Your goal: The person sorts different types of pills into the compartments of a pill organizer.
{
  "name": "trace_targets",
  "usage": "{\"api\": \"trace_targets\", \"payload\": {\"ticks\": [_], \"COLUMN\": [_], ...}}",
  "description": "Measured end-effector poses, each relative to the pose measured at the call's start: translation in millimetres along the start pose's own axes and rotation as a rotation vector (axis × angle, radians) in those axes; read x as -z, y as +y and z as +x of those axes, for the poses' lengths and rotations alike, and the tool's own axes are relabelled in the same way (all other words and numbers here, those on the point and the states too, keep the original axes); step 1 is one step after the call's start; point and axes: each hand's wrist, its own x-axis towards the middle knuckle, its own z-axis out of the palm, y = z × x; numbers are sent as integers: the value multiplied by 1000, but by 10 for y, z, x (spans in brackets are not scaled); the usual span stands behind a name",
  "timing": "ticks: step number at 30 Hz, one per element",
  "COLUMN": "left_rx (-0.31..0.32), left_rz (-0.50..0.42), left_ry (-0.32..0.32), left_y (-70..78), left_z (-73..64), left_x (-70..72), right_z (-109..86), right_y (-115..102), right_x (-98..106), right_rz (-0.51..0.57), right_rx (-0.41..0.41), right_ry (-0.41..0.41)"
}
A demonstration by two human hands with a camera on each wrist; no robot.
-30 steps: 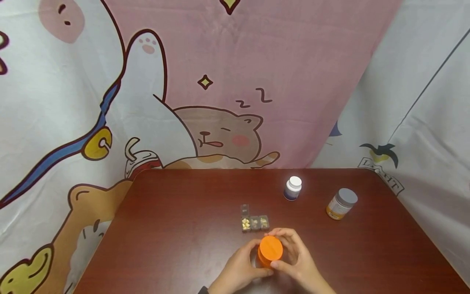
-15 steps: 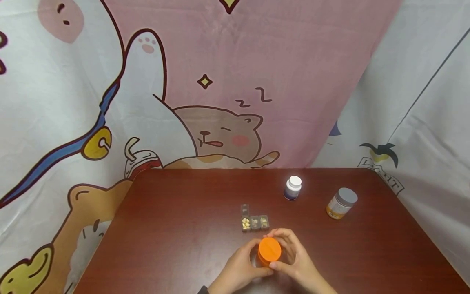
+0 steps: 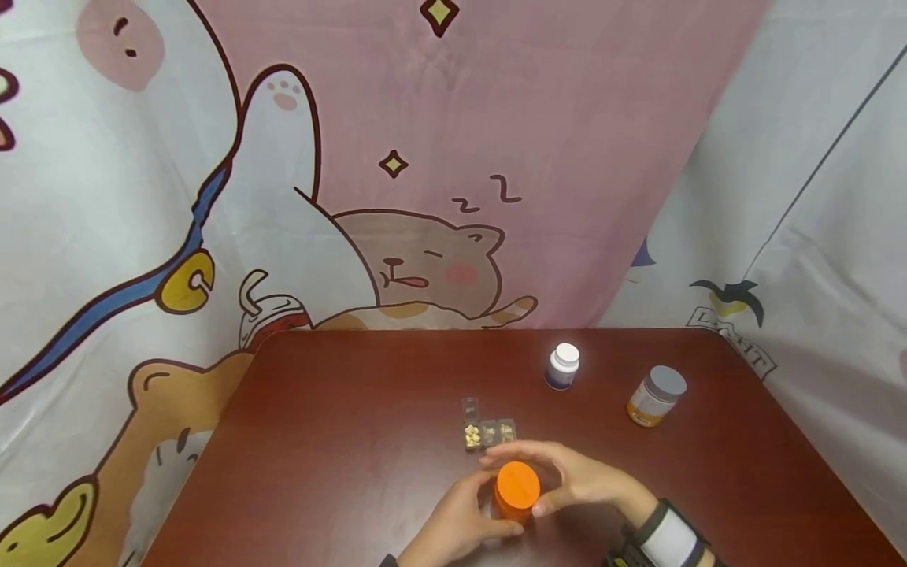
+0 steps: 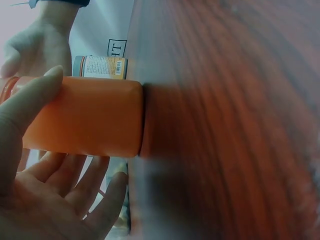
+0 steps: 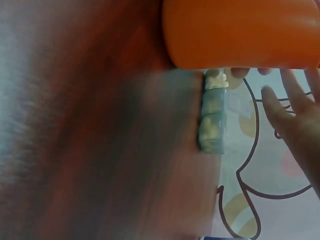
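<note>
An orange bottle [image 3: 517, 486] with an orange cap stands upright on the dark red-brown table [image 4: 215, 130]. My left hand [image 3: 457, 516] grips it from the left, thumb across its near side and fingers round behind. On the other side, my right hand [image 3: 581, 474] spreads about the cap. Its straight fingers reach behind the bottle, and its thumb tip is right at the bottle's right edge. Just beyond the hands lies a small clear pill box [image 3: 489, 434]. Its left lid is up, showing pale yellow tablets [image 3: 472, 435]; the other compartments are lidded, with pieces inside.
A white-capped bottle [image 3: 563, 366] stands toward the back of the table. Farther right is a grey-lidded jar [image 3: 656, 396] with a white and orange label. A cartoon-printed cloth [image 3: 425, 94] hangs behind the table and along its sides.
My right hand has turned, its wrist swinging out to the right and its fingers straightening behind the cap. The left hand stays round the bottle. The head view has shifted slightly.
</note>
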Motion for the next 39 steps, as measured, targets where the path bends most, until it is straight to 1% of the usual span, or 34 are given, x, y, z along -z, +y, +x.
{"api": "trace_targets", "payload": {"ticks": [2,4,7,9,12,14,17,21,24,26,28,30,34,35,37,39], "left_rx": [-10,-13,-2,9,27,40,46,42,38,35,34,38,42,35,24,20], "left_rz": [-8,-7,-2,6,21,29,37,28,30,36,38,37,44,49,50,45], "left_ry": [-1,1,10,16,22,27,39,61,78,85,91,94,94,93,84,70], "left_y": [-20,-35,-41,-38,-27,-20,-15,-17,-19,-18,-18,-19,-28,-32,-36,-37], "left_z": [-9,-19,-27,-28,-23,-21,-21,-15,-9,-4,-8,-13,-24,-25,-21,-13], "left_x": [-8,-18,-29,-34,-36,-34,-30,-23,-22,-23,-26,-27,-21,-18,-14,-12], "right_z": [18,9,-25,-56,-101,-118,-107,-23,50,90,112,131,143,135,96,25], "right_y": [-19,-37,-46,-45,-40,-38,-53,-106,-107,-75,-32,0,7,-1,-25,-69], "right_x": [-6,-29,-94,-156,-289,-406,-617,-866,-975,-1011,-1031,-1037,-1016,-998,-936,-813], "right_rz": [-13,-56,-100,-129,-198,-277,-362,-451,-598,-694,-750,-770,-769,-769,-754,-693], "right_rx": [-21,-22,-13,-19,-62,-89,-141,-219,-201,-146,-92,-64,-60,-63,-67,-73], "right_ry": [-9,15,87,158,295,408,605,862,998,1055,1078,1085,1053,1032,948,801]}}
